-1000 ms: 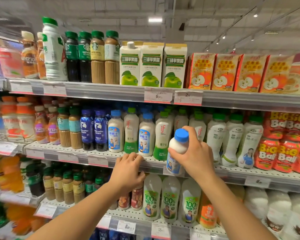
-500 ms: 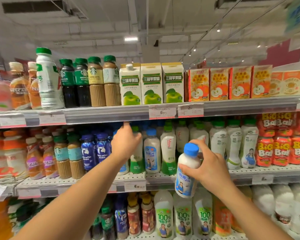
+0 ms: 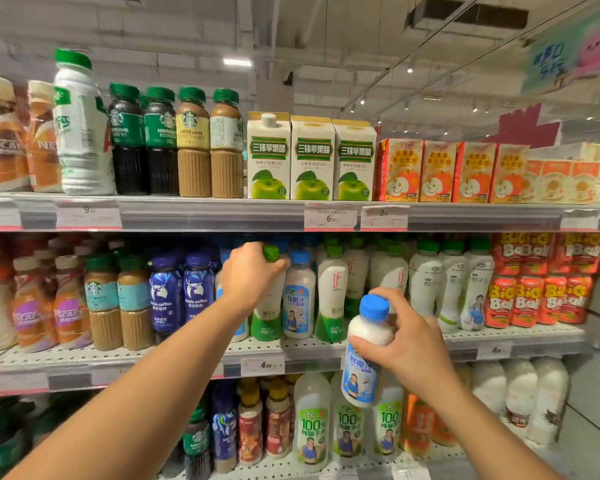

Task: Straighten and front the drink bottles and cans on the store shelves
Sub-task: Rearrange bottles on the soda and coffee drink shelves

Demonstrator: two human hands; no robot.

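The left hand (image 3: 252, 271), which a moment ago only reached toward the middle shelf (image 3: 84, 362), now curls over the neck of a green-capped coconut drink bottle (image 3: 269, 306) in the front row — so that one is probably about to be shifted. The right hand (image 3: 407, 348) still grips the blue-capped coconut juice bottle (image 3: 366, 358), tilted, off the shelf and in front of its edge — likely waiting for a slot.

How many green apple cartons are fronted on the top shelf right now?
3, side by side mid top shelf: the white green-apple carton with a round cap on the left, a second in the middle, a third on the right. More may be hidden behind them.
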